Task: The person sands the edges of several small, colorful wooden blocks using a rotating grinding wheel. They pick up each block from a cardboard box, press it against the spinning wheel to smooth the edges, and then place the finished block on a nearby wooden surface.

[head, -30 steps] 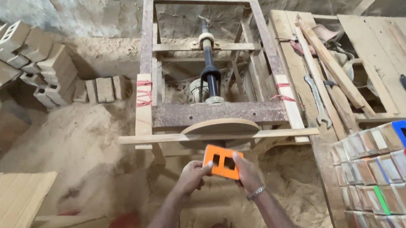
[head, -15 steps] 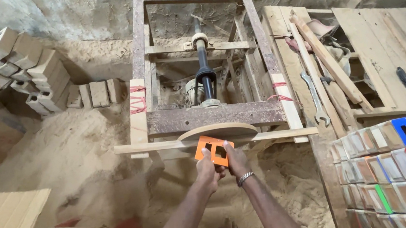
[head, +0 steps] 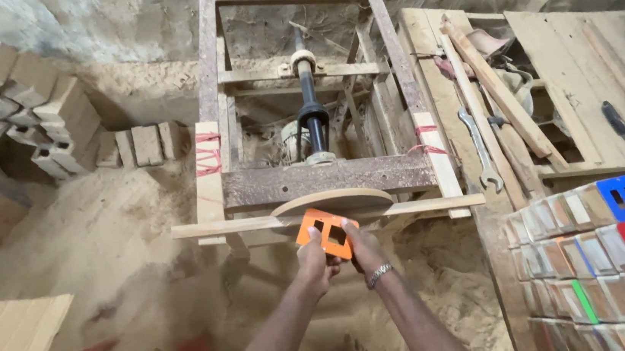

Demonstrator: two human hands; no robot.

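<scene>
Both my hands hold an orange block [head: 327, 232] with two square holes, tilted, just below the round wooden sanding disc [head: 332, 200] of a wooden-framed machine [head: 304, 92]. My left hand [head: 314, 258] grips the block's lower left side. On its lower right side my right hand [head: 361, 250] grips it, with a metal bracelet on the wrist. The block's top edge is close to the disc's rim; I cannot tell if they touch.
Stacked painted blocks in blue, red and green [head: 602, 247] stand at the right. A spanner [head: 478, 148] and wooden sticks lie on the plank bench [head: 569, 59]. Bare wooden blocks [head: 31, 111] pile at the left. Sawdust [head: 82, 243] covers the floor.
My hands have lifted the orange block up and forward, from below the machine's crossbar to right under the disc's edge. The view has tilted slightly.
</scene>
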